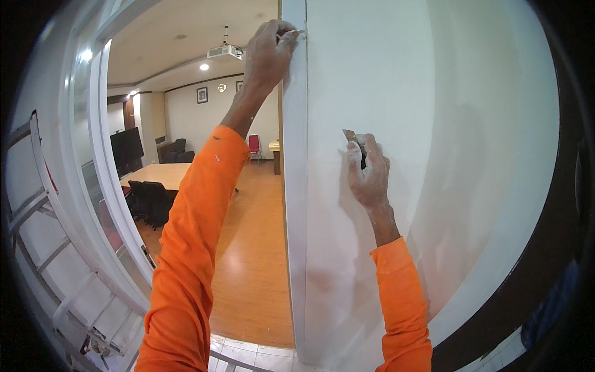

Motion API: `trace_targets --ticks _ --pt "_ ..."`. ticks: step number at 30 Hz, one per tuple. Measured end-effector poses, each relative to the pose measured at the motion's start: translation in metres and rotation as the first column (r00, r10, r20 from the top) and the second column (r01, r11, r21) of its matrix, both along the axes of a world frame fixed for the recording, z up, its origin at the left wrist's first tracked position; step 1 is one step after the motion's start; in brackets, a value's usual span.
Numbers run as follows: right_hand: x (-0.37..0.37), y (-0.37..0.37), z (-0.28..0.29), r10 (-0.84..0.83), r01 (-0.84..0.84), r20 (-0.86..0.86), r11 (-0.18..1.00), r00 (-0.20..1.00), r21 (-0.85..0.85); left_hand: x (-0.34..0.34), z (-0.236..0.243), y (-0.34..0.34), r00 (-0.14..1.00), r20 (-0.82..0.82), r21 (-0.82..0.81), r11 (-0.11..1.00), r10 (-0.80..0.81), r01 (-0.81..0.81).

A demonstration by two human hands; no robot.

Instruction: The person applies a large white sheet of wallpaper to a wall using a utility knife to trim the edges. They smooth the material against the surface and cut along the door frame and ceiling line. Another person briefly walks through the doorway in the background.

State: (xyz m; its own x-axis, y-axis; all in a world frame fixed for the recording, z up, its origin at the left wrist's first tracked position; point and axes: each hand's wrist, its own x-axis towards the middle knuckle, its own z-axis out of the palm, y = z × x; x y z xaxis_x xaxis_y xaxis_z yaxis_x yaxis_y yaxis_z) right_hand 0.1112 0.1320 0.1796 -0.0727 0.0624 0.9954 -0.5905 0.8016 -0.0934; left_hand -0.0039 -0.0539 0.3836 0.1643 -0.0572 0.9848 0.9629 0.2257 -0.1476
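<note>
My left hand (271,53), dusted with white, is up at the top of the white door frame edge (293,186), closed around a small, thin object whose tip touches the edge; I cannot make out what it is. My right hand (367,167), also white-smudged, grips a putty knife (348,134) with a small, stained metal blade angled up and left. It is held in front of the pale wall (372,74), to the right of the frame and lower than my left hand.
A metal ladder (40,204) leans at the left, and metal bars cross below me. Through the doorway are a meeting table (161,173), black chairs (152,201), a screen (126,150), a red chair (254,144) and a ceiling projector (224,53). Blue fabric (548,310) shows at lower right.
</note>
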Motion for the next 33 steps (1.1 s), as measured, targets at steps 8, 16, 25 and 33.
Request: trace_targets --ticks 8,16,25,33 --pt "0.006 -0.001 0.004 0.044 -0.044 0.064 0.999 0.997 -0.003 0.011 0.007 0.016 0.939 -0.138 0.104 0.947 0.315 -0.303" --pt "0.004 0.005 0.005 0.025 -0.026 0.025 0.999 0.999 0.037 0.026 0.016 0.029 0.906 0.023 0.126 0.897 0.424 -0.423" --pt "0.008 -0.003 0.007 0.092 -0.089 0.099 0.995 0.991 -0.034 0.010 0.035 0.021 0.771 0.008 -0.006 0.771 0.637 -0.637" --pt "-0.003 0.004 0.006 0.017 -0.017 -0.004 0.999 1.000 0.046 0.036 0.009 0.013 0.946 0.070 0.011 0.948 0.317 -0.319"
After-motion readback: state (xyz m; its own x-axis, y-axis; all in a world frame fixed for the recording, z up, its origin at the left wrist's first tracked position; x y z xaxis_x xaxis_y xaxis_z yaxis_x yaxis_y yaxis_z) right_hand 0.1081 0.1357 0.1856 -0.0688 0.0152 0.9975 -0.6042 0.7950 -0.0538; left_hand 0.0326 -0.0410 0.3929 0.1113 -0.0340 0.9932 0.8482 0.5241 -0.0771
